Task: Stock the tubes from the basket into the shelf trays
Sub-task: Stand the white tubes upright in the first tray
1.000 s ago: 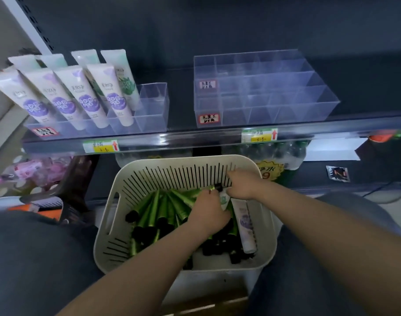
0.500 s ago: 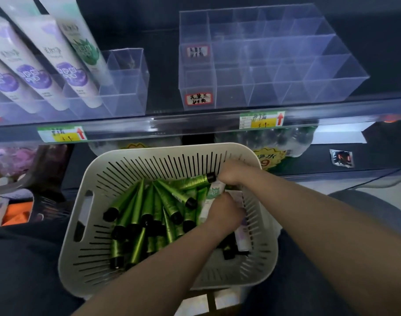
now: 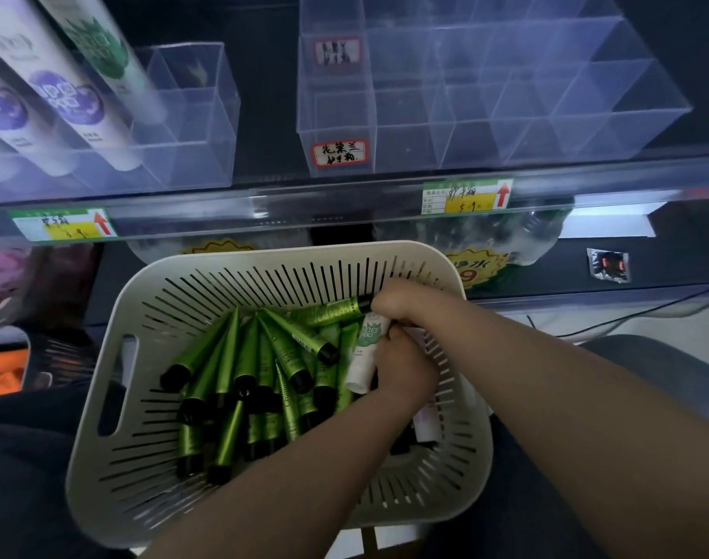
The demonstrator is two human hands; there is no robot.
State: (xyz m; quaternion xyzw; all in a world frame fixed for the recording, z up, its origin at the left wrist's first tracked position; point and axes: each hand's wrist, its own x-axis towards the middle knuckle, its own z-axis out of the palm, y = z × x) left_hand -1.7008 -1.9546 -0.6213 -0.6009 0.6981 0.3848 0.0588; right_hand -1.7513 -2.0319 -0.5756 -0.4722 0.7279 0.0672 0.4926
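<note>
Tubes (image 3: 282, 349) in white basket (image 3: 264, 258) below clear trays (image 3: 506, 127) on dark shelf (image 3: 288, 213)

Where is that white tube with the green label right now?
In the head view, the white tube lies in the right half of the basket, just right of the green tubes, between the left hand and the right hand.

Curled left hand (image 3: 405, 371) beside curled right hand (image 3: 401, 302)
</note>
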